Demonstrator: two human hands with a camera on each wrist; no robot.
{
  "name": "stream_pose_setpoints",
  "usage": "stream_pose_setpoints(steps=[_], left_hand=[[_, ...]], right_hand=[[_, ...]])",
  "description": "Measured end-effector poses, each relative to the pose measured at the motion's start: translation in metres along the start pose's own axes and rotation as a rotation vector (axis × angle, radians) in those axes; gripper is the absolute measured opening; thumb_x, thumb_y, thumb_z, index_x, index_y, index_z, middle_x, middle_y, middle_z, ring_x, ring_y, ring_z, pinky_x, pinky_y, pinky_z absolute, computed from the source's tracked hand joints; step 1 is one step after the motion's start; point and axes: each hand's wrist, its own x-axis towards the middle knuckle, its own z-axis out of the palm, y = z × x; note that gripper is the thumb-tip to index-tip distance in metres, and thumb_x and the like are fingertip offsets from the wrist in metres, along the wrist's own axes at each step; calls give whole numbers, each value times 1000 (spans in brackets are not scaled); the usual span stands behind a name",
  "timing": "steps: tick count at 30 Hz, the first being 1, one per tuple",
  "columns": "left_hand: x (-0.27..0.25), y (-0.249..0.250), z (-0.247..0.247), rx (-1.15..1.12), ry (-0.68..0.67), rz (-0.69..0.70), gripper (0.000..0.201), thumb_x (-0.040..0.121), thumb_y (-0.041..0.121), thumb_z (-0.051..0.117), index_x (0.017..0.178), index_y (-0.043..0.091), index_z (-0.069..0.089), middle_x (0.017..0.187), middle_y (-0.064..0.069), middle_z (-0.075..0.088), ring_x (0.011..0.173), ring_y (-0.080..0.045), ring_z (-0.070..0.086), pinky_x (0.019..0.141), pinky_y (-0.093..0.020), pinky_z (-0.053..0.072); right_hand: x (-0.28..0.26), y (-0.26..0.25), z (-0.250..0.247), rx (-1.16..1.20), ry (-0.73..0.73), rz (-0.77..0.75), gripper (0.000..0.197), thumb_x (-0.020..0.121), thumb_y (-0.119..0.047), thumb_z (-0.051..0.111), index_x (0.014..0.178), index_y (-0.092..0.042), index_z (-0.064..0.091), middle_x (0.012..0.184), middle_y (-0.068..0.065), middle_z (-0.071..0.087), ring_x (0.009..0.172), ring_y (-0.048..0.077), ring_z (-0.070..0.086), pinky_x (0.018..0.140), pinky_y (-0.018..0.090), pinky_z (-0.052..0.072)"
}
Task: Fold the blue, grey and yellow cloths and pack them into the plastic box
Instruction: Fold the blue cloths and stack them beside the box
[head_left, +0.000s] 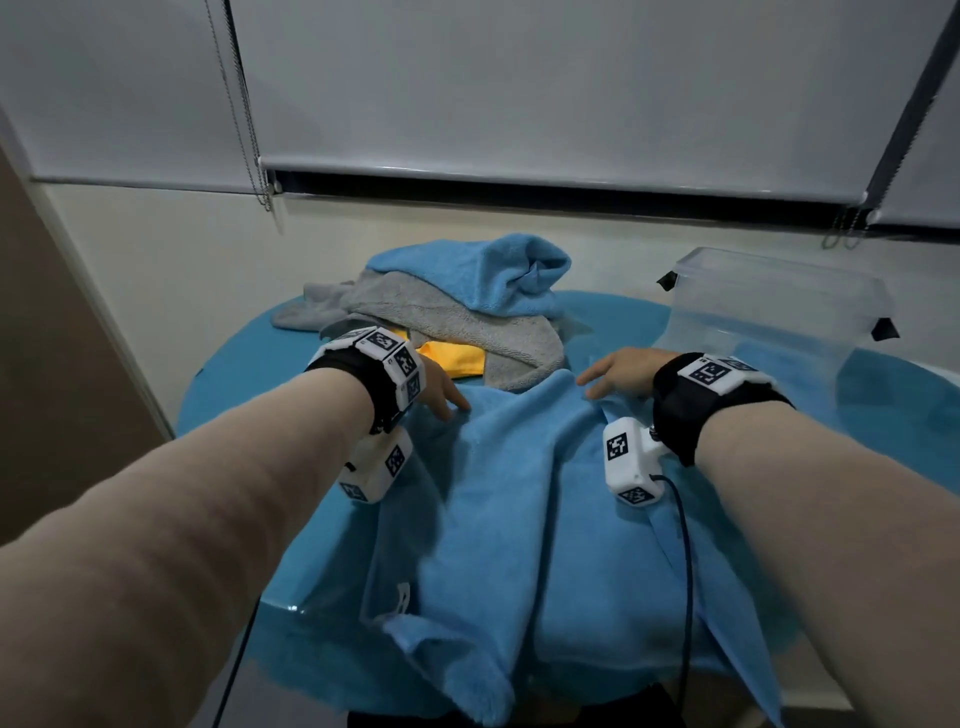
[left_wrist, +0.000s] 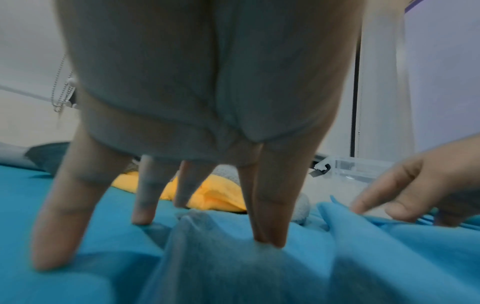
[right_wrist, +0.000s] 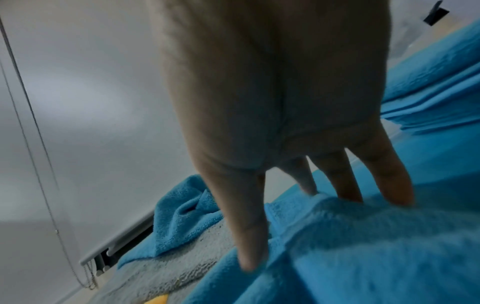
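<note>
A blue cloth (head_left: 519, 493) lies rumpled across the near half of the table and hangs over the front edge. My left hand (head_left: 452, 408) is on its far left part; in the left wrist view the left hand (left_wrist: 267, 236) pinches a raised ridge of it between thumb and forefinger. My right hand (head_left: 597, 382) rests straight fingers on the cloth's far right edge (right_wrist: 337, 236). Behind the hands is a pile: a second blue cloth (head_left: 498, 275) on a grey cloth (head_left: 441, 322), with a yellow cloth (head_left: 452, 361) peeking out underneath. The clear plastic box (head_left: 769, 301) stands open at the back right.
The round table (head_left: 249, 374) has a teal cover and stands against a cream wall. Roller blinds with bead chains (head_left: 244, 130) hang above. A dark cable (head_left: 685, 571) runs from my right wrist over the cloth and the front edge.
</note>
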Motion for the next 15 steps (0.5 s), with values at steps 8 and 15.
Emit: stream_pose_setpoints(steps=[8, 15], left_hand=[[24, -22, -24, -109, 111, 6, 28, 81, 5, 70, 108, 0, 67, 72, -2, 59, 53, -7, 53, 38, -9, 41], [30, -46, -67, -289, 716, -174, 50, 80, 3, 67, 126, 8, 48, 114, -20, 59, 100, -35, 62, 76, -30, 49]], right_hand=[[37, 4, -6, -6, 203, 98, 31, 74, -9, 73, 103, 1, 68, 101, 13, 65, 88, 23, 56, 65, 26, 43], [57, -6, -30, 264, 590, 18, 15, 83, -2, 49, 80, -5, 63, 88, 17, 57, 87, 30, 53, 66, 28, 41]])
